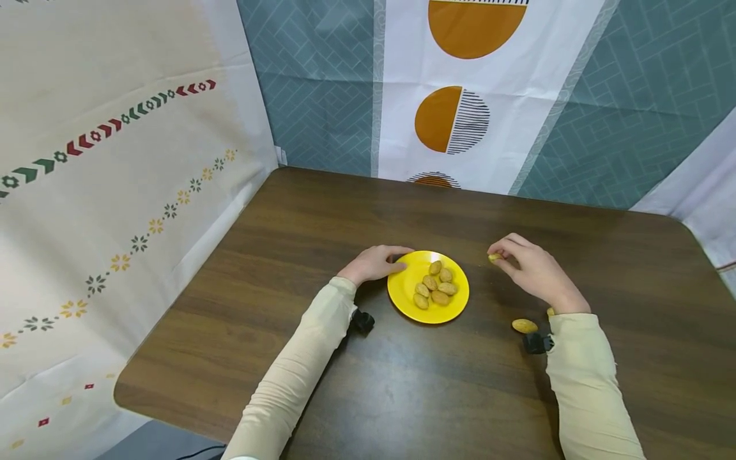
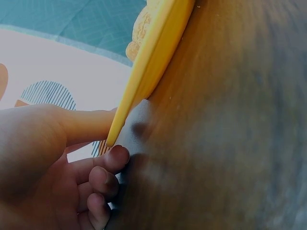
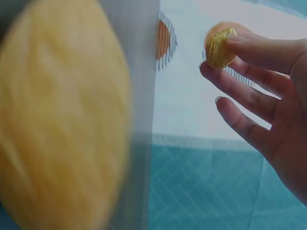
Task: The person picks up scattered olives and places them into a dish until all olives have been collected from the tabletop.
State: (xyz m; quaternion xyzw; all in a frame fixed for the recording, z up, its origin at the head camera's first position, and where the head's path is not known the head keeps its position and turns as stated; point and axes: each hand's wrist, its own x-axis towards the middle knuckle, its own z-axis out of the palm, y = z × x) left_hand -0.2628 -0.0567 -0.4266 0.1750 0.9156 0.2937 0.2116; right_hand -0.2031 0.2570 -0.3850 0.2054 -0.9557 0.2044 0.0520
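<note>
A round yellow plate (image 1: 402, 297) lies on the table with several oval, yellow-brown, nut-like pieces (image 1: 440, 298) grouped on it. At its left rim, my left hand (image 1: 376, 263) grips the edge. The left wrist view has the plate's rim (image 2: 136, 81) between the thumb and the curled fingers (image 2: 103, 179). To the right of the plate, my right hand (image 1: 531, 268) pinches one rough nut-like piece (image 3: 220, 49) between thumb and fingertips. Another oval piece (image 1: 524, 326) rests on the table by the right wrist, large and blurred in the right wrist view. One more (image 1: 550, 312) is mostly hidden behind that wrist.
The brown wooden table (image 1: 425, 383) has rounded corners. Patterned cloths hang behind it (image 1: 322, 83) and along its left side (image 1: 132, 191). A small black camera sits on each wrist, the left one (image 1: 362, 321) near the plate's front left.
</note>
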